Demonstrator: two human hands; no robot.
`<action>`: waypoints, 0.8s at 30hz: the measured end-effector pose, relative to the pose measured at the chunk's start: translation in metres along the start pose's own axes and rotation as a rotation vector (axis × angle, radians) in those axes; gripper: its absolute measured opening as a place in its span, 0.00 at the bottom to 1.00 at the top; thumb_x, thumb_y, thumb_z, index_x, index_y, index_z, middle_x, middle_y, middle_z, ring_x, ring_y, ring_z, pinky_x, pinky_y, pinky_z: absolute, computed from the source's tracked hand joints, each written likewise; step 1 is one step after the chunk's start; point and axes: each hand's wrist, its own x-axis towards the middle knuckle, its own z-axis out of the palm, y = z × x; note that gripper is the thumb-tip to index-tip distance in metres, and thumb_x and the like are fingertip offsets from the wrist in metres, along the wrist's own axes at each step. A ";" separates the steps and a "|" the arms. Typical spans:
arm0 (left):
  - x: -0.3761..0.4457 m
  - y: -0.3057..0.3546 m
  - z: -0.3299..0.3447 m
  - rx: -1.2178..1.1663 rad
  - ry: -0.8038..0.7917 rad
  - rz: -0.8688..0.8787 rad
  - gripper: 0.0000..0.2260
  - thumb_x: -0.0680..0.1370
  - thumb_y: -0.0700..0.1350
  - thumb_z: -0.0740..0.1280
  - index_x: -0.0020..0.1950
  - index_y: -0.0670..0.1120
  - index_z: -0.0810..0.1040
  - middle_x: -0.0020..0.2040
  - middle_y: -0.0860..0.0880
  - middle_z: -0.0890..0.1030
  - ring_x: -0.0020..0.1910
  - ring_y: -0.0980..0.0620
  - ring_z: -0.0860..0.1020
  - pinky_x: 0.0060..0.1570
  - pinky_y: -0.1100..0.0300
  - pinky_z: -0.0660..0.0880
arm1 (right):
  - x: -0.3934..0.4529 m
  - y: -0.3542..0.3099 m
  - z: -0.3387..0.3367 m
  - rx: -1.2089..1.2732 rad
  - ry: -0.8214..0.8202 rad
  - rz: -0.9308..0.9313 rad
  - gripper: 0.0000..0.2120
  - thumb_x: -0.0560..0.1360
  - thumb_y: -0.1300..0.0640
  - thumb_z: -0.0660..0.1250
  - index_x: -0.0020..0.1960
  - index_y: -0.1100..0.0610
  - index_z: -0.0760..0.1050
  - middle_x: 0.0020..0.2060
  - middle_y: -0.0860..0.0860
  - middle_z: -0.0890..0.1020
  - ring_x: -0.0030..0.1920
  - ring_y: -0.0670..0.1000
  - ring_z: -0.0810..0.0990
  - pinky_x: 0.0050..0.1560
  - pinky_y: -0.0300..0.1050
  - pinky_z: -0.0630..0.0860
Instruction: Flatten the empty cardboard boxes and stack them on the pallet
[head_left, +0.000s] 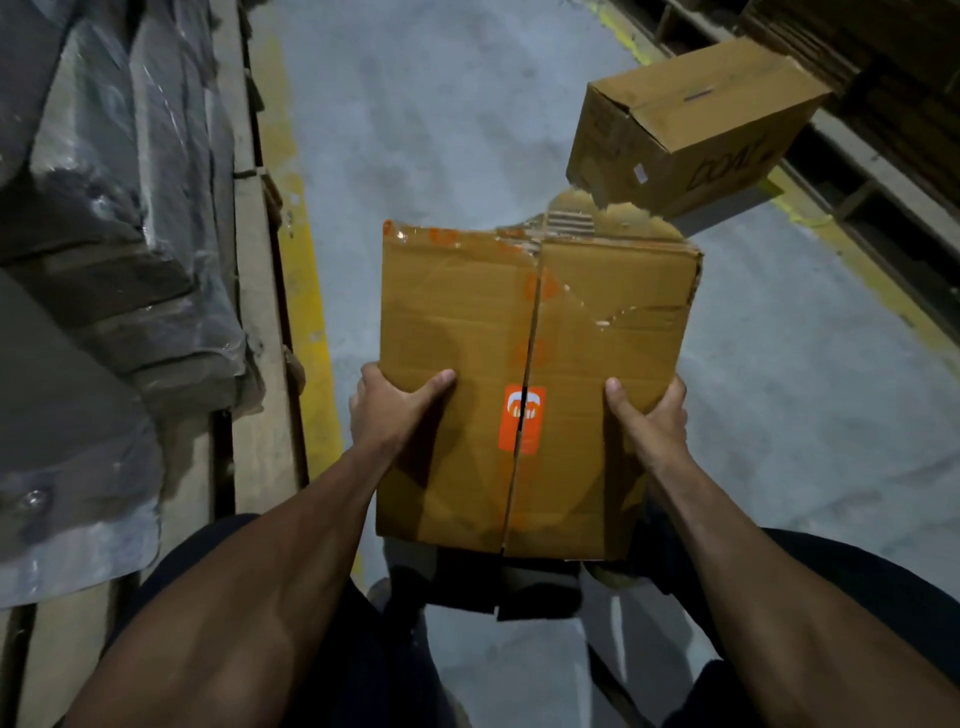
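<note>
Left hand: the left hand (387, 408) gripped the left edge of the box, thumb pressed flat on the top face, the other fingers curled round the side and mostly hidden.
Right hand: the right hand (649, 415) gripped the right edge in the same way, thumb lying on the top face, fingers wrapped round the side and out of sight.
Held box: the box (530, 384) sat in the centre of the frame, held above the floor between both hands; its two top flaps met at a seam running down the middle, an orange sticker (523, 418) straddled that seam, and the far edge was torn and ragged.
Second box: a second box (691, 124) stood in the upper right of the frame, beyond the held one, with dark handwriting on its side.
Floor: a grey floor (441, 130) ran up the middle of the frame, with a yellow line (306, 291) along its left side.
Left of frame: wrapped goods (104, 208) sat on a pallet (254, 291) beside the yellow line.
</note>
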 end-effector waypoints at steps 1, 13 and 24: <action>0.001 0.002 -0.001 0.026 0.039 0.016 0.49 0.62 0.74 0.71 0.71 0.44 0.64 0.67 0.43 0.73 0.68 0.40 0.70 0.67 0.43 0.70 | 0.002 -0.005 -0.001 -0.046 0.016 -0.006 0.57 0.59 0.21 0.67 0.78 0.44 0.50 0.72 0.55 0.67 0.72 0.63 0.67 0.69 0.67 0.68; 0.020 -0.045 0.031 0.354 -0.183 -0.188 0.49 0.72 0.66 0.70 0.80 0.44 0.49 0.77 0.36 0.57 0.74 0.34 0.62 0.72 0.42 0.63 | 0.003 0.021 0.024 -0.416 -0.372 0.064 0.45 0.77 0.46 0.70 0.82 0.47 0.43 0.75 0.57 0.62 0.73 0.62 0.66 0.70 0.57 0.66; 0.029 -0.044 0.034 0.413 -0.098 -0.115 0.48 0.69 0.72 0.68 0.80 0.54 0.51 0.74 0.38 0.62 0.70 0.32 0.66 0.68 0.38 0.66 | 0.012 0.039 0.033 -0.356 -0.313 0.055 0.44 0.77 0.41 0.69 0.80 0.38 0.42 0.75 0.56 0.64 0.71 0.63 0.68 0.70 0.63 0.68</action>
